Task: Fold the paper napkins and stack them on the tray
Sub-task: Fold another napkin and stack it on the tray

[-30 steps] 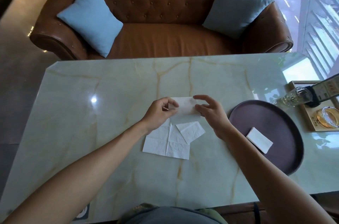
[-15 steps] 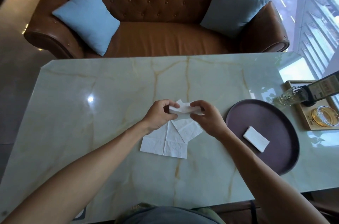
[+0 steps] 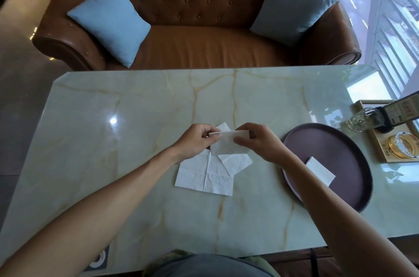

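While one folded napkin (image 3: 320,170) lies on the tray (image 3: 353,152) at right, both hands, left (image 3: 195,140) and right (image 3: 260,143), pinch a napkin (image 3: 226,144) mid-frame above the desk (image 3: 136,117).

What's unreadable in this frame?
- Head view: folded napkin on the tray is partly covered by the right forearm.
- Bottle label: cut by the right edge, text too small.
- Layer count of the held napkin: fingers cover its ends.
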`<state>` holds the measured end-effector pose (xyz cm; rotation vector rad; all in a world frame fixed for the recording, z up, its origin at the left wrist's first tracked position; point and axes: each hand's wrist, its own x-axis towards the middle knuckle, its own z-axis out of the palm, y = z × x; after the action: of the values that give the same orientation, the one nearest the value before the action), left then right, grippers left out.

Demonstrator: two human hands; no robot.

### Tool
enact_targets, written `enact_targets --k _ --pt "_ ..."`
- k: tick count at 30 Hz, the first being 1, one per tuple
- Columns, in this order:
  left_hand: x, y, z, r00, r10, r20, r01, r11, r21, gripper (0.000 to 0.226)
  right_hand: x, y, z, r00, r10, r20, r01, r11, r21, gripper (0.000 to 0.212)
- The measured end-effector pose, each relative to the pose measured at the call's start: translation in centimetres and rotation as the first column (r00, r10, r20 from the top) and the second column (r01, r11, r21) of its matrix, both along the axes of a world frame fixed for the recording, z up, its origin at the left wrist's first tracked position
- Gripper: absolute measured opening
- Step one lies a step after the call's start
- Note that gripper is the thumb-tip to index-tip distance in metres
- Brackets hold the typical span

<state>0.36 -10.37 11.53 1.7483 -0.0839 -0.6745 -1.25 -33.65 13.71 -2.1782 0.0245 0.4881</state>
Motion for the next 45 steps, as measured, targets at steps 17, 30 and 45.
enact_targets --k 17,30,45 --pt "0.4 -1.5 1.6 0.99 -0.071 0.118 0.058 0.992 0.11 0.014 1.1 0.6 1.4 0.991 0.133 0.019 -0.126 0.971 -0.203 0.016" --pt "0.7 -6.0 0.9 0.994 -0.111 -0.004 0.111 0.994 -0.013 0.02 -3.9 -8.7 -1.0 0.926 -0.298 -0.231 0.356 0.892 0.279 0.036" --pt "-1.2 -19.8 -6.0 0.947 0.03 -0.32 -0.037 0.999 -0.015 0.02 -9.9 -15.3 -7.4 0.688 -0.529 -0.496 0.725 0.493 0.48 0.019"
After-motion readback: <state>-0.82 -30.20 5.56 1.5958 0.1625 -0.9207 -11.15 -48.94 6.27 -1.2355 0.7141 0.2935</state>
